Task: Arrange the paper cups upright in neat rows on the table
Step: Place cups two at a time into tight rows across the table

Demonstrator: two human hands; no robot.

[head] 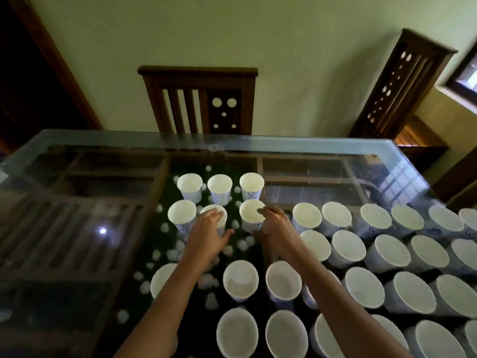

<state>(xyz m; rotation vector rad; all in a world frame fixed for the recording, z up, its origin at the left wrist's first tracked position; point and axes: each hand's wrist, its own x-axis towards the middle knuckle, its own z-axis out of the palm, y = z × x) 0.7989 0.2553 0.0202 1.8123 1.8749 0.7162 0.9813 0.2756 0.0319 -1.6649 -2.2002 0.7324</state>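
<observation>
Left grip (209, 229) holds middle cup (213, 208), right grip (276, 226) holds end cup (249, 214), second row on worktop (77, 177). Square both under back row (219, 184), match gaps, let go gently: light cups likely tip.

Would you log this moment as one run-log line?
left hand: grips centre paper cup | right hand: grips right-end paper cup | stage: setting second row

Glossy glass table (296, 147), matt paper cups (219, 187)
</observation>
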